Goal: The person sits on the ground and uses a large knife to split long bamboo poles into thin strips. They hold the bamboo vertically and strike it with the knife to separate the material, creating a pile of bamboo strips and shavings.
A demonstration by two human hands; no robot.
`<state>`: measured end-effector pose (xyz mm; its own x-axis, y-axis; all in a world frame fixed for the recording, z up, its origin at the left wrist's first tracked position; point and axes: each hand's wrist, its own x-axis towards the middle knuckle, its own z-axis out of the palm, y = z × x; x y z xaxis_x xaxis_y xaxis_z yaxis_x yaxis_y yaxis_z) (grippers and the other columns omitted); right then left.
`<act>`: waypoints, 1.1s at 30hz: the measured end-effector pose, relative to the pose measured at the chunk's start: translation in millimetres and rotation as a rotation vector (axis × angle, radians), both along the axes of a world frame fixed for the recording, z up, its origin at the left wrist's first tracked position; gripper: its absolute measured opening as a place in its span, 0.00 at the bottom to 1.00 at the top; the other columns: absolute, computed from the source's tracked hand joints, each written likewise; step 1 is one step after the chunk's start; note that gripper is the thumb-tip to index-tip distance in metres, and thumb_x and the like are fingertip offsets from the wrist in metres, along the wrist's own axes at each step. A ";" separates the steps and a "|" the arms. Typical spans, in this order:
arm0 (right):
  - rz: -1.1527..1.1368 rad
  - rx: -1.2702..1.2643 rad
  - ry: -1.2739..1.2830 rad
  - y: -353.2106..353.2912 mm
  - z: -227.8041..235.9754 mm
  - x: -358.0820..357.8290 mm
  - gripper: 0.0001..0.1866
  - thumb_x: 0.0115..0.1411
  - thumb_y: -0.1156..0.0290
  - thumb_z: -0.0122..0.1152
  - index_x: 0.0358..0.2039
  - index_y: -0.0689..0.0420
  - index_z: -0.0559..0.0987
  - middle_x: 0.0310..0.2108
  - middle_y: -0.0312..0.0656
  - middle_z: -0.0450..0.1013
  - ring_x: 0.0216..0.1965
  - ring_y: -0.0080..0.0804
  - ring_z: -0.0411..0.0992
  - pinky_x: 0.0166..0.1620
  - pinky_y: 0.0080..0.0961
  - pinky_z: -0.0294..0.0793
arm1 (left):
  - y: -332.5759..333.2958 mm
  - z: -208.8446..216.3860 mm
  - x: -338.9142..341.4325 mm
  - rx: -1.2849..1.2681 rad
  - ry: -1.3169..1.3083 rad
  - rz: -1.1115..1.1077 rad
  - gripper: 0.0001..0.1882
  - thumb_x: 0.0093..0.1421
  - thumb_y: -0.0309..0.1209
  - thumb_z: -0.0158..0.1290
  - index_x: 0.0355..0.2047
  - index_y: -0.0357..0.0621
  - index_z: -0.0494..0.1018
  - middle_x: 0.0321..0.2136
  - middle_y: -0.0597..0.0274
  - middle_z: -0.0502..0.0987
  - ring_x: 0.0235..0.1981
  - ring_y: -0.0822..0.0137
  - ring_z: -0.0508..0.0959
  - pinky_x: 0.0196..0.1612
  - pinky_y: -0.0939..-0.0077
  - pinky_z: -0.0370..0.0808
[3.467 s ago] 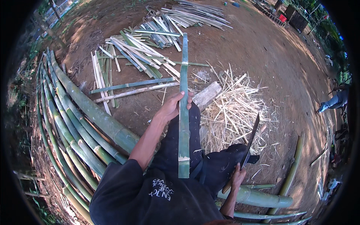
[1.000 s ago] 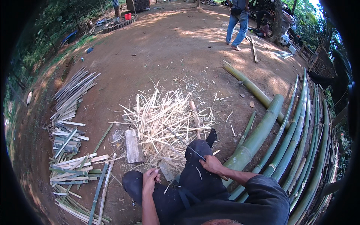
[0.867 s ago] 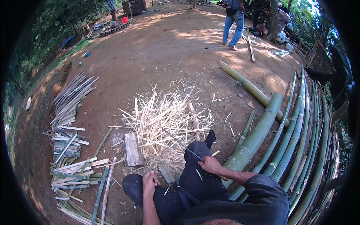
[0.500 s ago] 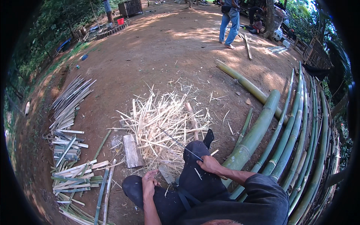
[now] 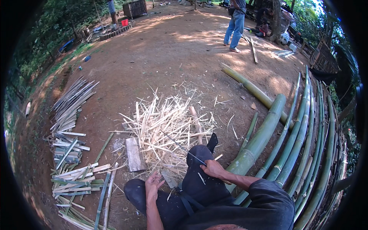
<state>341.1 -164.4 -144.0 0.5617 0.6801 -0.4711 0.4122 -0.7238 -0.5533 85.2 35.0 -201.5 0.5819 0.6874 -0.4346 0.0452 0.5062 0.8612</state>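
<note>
My right hand is closed around the near end of a long, thin, dark-bladed knife, its tip pointing forward and left over the pale shavings. The hand rests by my right knee. My left hand hovers above my left thigh, palm partly up, with fingers loosely bent and apart; nothing shows in it. Between my legs lies a flat grey piece, close to the left hand. Ahead of my knees spreads a heap of bamboo shavings. A thin pale sliver sits on my right leg.
At the left lie piles of split bamboo strips. A wooden block stands beside the shavings, and a short stick lies across them. Thick green bamboo poles line my right side. Farther off, a person in jeans stands on the dirt.
My left hand has turned slightly and its fingers have spread from a more curled pose. The right hand and knife stay almost still.
</note>
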 end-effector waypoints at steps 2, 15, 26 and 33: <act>0.005 -0.007 -0.005 0.4 -0.8 0.5 0.22 0.60 0.56 0.53 0.36 0.67 0.78 0.32 0.61 0.75 0.39 0.58 0.74 0.43 0.46 0.72 | -1.1 8.6 1.8 -0.005 0.013 -0.013 0.09 0.59 0.13 0.42 0.29 0.38 0.70 0.63 0.47 0.58 0.57 0.50 0.70 0.43 0.63 0.82; 0.023 0.000 -0.036 1.1 -2.9 0.3 0.23 0.59 0.56 0.53 0.34 0.68 0.78 0.30 0.62 0.75 0.37 0.58 0.74 0.43 0.46 0.72 | 2.3 -5.4 -1.4 -0.022 -0.024 0.055 0.12 0.53 0.10 0.36 0.27 0.36 0.68 0.36 0.44 0.77 0.38 0.56 0.81 0.43 0.59 0.80; 0.016 -0.014 -0.037 2.2 0.8 0.2 0.22 0.59 0.56 0.53 0.35 0.67 0.78 0.31 0.62 0.75 0.38 0.58 0.75 0.43 0.46 0.72 | -0.5 4.4 1.7 -0.041 0.061 0.036 0.11 0.50 0.12 0.37 0.30 0.34 0.68 0.18 0.61 0.69 0.18 0.68 0.72 0.40 0.61 0.80; 0.002 -0.025 -0.035 3.6 -1.5 0.3 0.22 0.59 0.56 0.54 0.35 0.67 0.78 0.32 0.62 0.75 0.38 0.59 0.74 0.43 0.46 0.72 | -0.2 5.4 1.7 -0.041 0.066 0.018 0.12 0.51 0.13 0.37 0.32 0.34 0.68 0.18 0.62 0.69 0.19 0.69 0.72 0.41 0.62 0.80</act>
<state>341.4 -160.8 -145.5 0.5765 0.6695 -0.4685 0.4325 -0.7364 -0.5202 86.9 34.8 -196.1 0.5388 0.6784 -0.4995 0.0914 0.5424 0.8351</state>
